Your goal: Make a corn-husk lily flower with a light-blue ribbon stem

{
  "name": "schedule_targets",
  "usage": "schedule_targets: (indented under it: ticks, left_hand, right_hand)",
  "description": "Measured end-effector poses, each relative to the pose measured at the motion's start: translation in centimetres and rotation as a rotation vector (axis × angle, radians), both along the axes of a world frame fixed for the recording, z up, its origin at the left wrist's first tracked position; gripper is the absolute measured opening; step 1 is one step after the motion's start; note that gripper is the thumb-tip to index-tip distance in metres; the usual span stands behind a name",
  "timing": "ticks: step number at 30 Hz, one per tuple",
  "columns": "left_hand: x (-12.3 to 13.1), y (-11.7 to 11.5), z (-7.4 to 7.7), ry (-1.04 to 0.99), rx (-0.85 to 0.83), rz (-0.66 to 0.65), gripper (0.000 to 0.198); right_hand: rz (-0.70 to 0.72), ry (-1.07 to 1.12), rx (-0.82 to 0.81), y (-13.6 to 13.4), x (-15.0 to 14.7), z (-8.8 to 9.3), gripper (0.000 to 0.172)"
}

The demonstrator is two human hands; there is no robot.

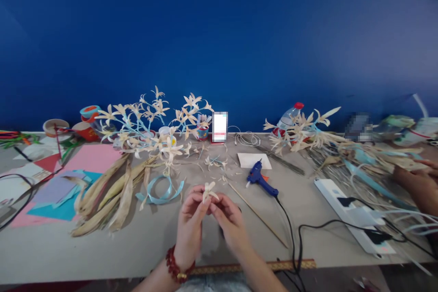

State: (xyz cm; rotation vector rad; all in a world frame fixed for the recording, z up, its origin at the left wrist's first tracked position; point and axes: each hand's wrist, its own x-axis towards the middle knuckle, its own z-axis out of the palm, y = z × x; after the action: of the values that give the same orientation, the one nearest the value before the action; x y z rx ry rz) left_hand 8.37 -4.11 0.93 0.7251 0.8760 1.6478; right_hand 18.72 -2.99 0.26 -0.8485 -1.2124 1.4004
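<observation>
A small pale husk flower [208,190] is held up off the tabletop [137,246], to the left of the blue glue gun [262,179] and a little nearer the person. Both hands meet at its base: the left hand [189,226], with a red bead bracelet [175,268] at the wrist, pinches it from below with thumb and forefinger. The right hand [230,222] closes its fingertips on the same spot from the other side, and the petals fan out above the fingers. The glue gun lies on its side with its nozzle toward a white paper slip [253,160] just behind it. Its black cord [290,232] trails toward the person, right of the gun. A thin wooden stick [256,214] lies slantwise between the gun and the hands. Left of the gun, beyond the hands, are a loop of light blue ribbon [160,191] and a heap of dried corn husks [102,200]. Far right of the gun another person's hand [417,182] rests among loose strips. The petals look thin and brittle, so too hard a pinch or a twist at the base could probably crease or tear one. The hold is only at the fingertips, so the flower could slip and drop among the scraps. If the gun is hot, a hand or sleeve passing close to its nozzle or catching the cord could be burned or drag it.
</observation>
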Motion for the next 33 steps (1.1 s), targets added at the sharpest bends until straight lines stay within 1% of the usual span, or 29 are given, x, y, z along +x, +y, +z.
schedule_targets:
  ticks: [3,5,7,9,12,14,17,18,20,22,23,25,26,28,29,30,31,33]
  left_hand:
    - [0.2,-0.1,0.0,-0.073,-0.041,-0.028,0.006]
    - [0.1,-0.1,0.1,-0.115,-0.061,-0.071,0.004]
    - [-0.1,-0.1,0.4,-0.142,-0.08,-0.152,0.004]
    - [-0.5,0.0,0.8,-0.144,-0.097,-0.211,0.005]
    - [-1.1,0.1,1.1,-0.097,-0.113,-0.204,0.009]
    - [-1.3,0.0,1.1,-0.065,-0.12,-0.222,0.009]
    - [-1.5,-0.3,0.8,-0.044,-0.152,-0.278,0.013]
    - [-1.5,-0.5,0.6,-0.031,-0.166,-0.278,0.014]
    - [-1.8,-0.7,0.3,0.013,-0.177,-0.235,0.014]
    - [-2.4,-0.7,-0.1,0.076,-0.147,-0.139,0.014]
    - [-2.8,-0.7,-0.3,0.1,-0.131,-0.09,0.015]
    - [-3.9,-0.4,-0.6,0.131,-0.112,-0.002,0.018]
    - [-4.5,-0.2,-0.7,0.155,-0.102,0.037,0.018]
    - [-5.9,0.1,-1.0,0.258,-0.067,0.14,0.017]
    - [-6.5,0.3,-1.2,0.344,-0.049,0.188,0.016]
    - [-7.0,0.5,-1.3,0.432,-0.032,0.24,0.017]
    - [-7.5,0.6,-1.5,0.511,-0.014,0.282,0.018]
    - [-7.9,0.7,-1.9,0.636,0.011,0.332,0.018]
  right_hand:
    - [-0.006,0.01,-0.023,-0.1,0.0,0.1,0.019]
    - [0.0,0.042,-0.06,-0.1,0.0,0.3,0.022]
    - [0.031,0.123,-0.133,-0.1,0.0,0.5,0.024]
    - [0.1,0.235,-0.243,0.0,0.0,0.6,0.026]
    - [0.221,0.361,-0.401,0.2,0.1,0.6,0.027]
    - [0.267,0.409,-0.459,0.3,0.0,0.3,0.028]
    - [0.319,0.477,-0.496,0.2,-0.3,-0.3,0.029]
    - [0.344,0.487,-0.496,0.2,-0.4,-0.5,0.029]
    - [0.396,0.466,-0.469,0.1,-0.5,-1.0,0.031]
    - [0.432,0.366,-0.402,0.1,0.0,-1.3,0.033]
    - [0.441,0.278,-0.351,0.1,0.4,-1.5,0.034]
    - [0.425,-0.006,-0.194,0.3,1.7,-1.6,0.029]
    - [0.39,-0.195,-0.088,0.5,2.6,-1.5,0.024]
    - [0.228,-0.613,0.159,1.0,4.6,-1.5,0.008]
    - [0.125,-0.777,0.226,1.3,5.7,-1.4,0.008]
    - [0.045,-0.898,0.254,1.7,6.7,-1.3,0.014]
    - [0.0,-0.983,0.25,2.2,7.6,-1.3,0.018]
    - [-0.06,-1.109,0.261,3.4,9.1,-1.2,0.02]
